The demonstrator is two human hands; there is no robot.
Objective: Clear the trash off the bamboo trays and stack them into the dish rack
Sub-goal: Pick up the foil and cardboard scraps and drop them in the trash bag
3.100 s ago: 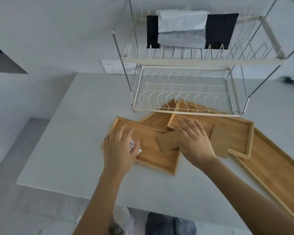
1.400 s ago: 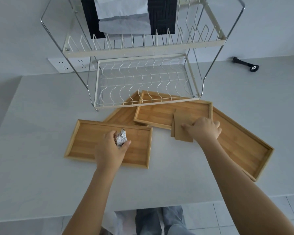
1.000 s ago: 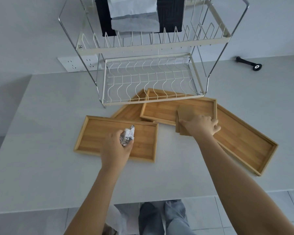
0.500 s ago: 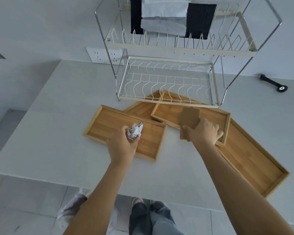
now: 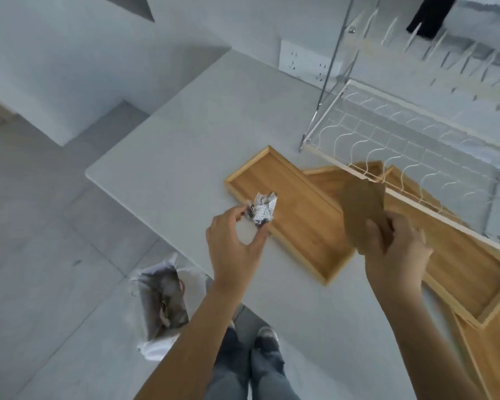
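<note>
Crumpled paper wad [image 5: 262, 208] is pinched in my left hand [image 5: 233, 246] fingers, lifted off the nearest bamboo tray [image 5: 293, 219]. Right hand [image 5: 393, 252] fingers clamp a brown cardboard piece [image 5: 363, 210]. Trash bag [image 5: 163, 306] sits on the floor below the table [image 5: 185, 145].

A single head-worn view looks steeply down from close above the desk [image 5: 185, 145], its dish rack [image 5: 410, 134] at upper right.

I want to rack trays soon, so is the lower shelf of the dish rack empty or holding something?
Empty. Through the lower shelf only bare wires show, with the bamboo trays lying on the table beneath it.
</note>
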